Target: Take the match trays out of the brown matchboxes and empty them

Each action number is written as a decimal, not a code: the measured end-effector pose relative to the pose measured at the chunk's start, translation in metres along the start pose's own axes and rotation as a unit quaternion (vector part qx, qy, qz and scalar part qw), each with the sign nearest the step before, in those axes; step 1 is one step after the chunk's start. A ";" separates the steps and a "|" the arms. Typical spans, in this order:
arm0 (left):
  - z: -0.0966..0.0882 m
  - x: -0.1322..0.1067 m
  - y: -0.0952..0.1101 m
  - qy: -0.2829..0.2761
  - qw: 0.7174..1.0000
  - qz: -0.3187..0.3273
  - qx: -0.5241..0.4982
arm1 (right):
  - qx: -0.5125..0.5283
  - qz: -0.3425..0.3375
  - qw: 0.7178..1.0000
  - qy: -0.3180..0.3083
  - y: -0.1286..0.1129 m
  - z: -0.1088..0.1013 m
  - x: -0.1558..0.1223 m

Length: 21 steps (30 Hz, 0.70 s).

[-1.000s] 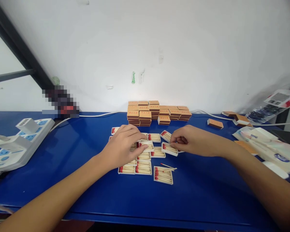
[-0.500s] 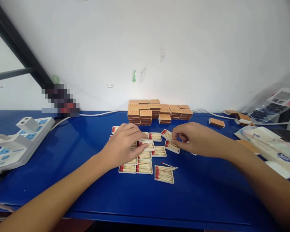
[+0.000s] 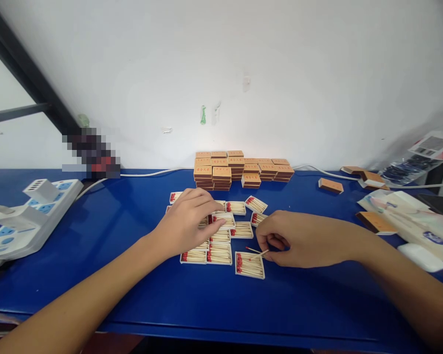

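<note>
My left hand (image 3: pixel 190 216) is curled over a cluster of open matchbox trays, its thumb and forefinger closed about one white tray (image 3: pixel 227 221) full of red-tipped matches that rests on the others. Its palm and fingers hide part of the cluster. My right hand (image 3: pixel 288 238) pinches the plain end of a loose match (image 3: pixel 259 255) just above a separate filled tray (image 3: pixel 250 268) at the front. A second match lies close to the first. Behind my right fingers, a slanted filled tray (image 3: pixel 258 219) is partly covered, with another slanted tray (image 3: pixel 256 203) beyond it.
Orange matchboxes (image 3: pixel 221 173) stand stacked by the wall, with several loose ones (image 3: pixel 331 186) to the right. A power strip (image 3: pixel 55 206) with plugs lies at the left. Tissue packaging (image 3: pixel 424 231) and another matchbox (image 3: pixel 376 222) lie at the right. A white cable runs along the wall.
My right hand has moved toward me from the slanted trays to the front tray and now pinches a match there. My left hand stays in place over the cluster.
</note>
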<state>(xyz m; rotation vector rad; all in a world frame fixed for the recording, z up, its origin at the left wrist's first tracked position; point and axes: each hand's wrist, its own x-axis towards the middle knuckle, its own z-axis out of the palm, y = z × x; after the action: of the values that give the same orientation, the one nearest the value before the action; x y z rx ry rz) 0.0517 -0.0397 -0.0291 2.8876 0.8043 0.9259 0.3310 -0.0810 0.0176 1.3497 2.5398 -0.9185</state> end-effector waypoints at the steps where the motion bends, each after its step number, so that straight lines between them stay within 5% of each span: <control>1: 0.000 0.000 0.000 0.000 1.000 0.001 0.000 | 0.003 -0.002 1.000 0.000 0.001 -0.001 0.000; 9: -0.001 0.000 0.000 -0.001 1.000 0.001 0.000 | -0.003 0.032 0.999 0.007 0.006 -0.003 -0.002; 21: 0.000 0.001 -0.001 -0.009 1.000 -0.007 0.001 | 0.026 -0.021 0.999 0.016 0.000 0.000 -0.002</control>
<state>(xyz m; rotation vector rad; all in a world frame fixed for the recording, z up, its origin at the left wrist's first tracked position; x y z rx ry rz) 0.0515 -0.0389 -0.0287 2.8841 0.8236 0.8970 0.3324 -0.0821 0.0181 1.3403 2.5961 -0.9860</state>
